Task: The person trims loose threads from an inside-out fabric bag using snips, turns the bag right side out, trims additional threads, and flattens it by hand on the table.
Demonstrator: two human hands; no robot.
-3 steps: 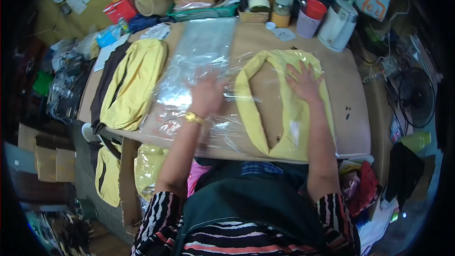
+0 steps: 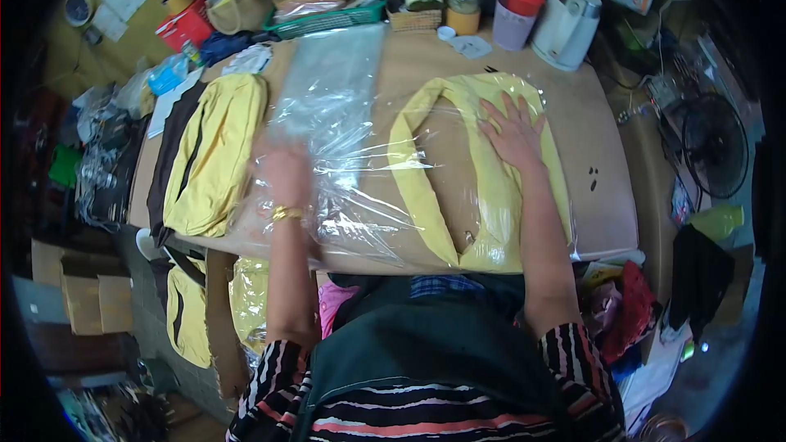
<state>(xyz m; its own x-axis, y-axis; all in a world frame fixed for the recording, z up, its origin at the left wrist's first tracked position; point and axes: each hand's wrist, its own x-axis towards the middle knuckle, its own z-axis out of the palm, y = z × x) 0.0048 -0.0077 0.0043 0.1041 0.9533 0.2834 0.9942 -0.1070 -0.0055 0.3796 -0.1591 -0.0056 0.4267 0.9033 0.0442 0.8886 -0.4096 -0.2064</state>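
Clear plastic film (image 2: 360, 221) lies over a yellow cloth piece (image 2: 499, 225), folded in a loop around a long opening, on the brown-covered table. My right hand (image 2: 516, 137) rests flat on the right side of this cloth, fingers spread. Farther left, my left hand (image 2: 284, 173) is over the film's left part, smeared by motion; its fingers cannot be made out. A flat stack of clear plastic bags (image 2: 336, 69) reaches toward the back. Beside my left hand lie more yellow cloth (image 2: 214, 155) and dark brown cloth (image 2: 170, 160).
Along the back stand a green basket (image 2: 327, 21), a jar (image 2: 463, 8), a purple cup (image 2: 514, 29) and a kettle (image 2: 566, 24). A fan (image 2: 716, 147) is at the right. Below the left edge are a cardboard box (image 2: 221, 319) and more yellow cloth (image 2: 188, 319).
My left hand has swept left across the plastic film, toward the left cloth pile. My right hand stays spread on the yellow cloth. The whole view has shifted slightly.
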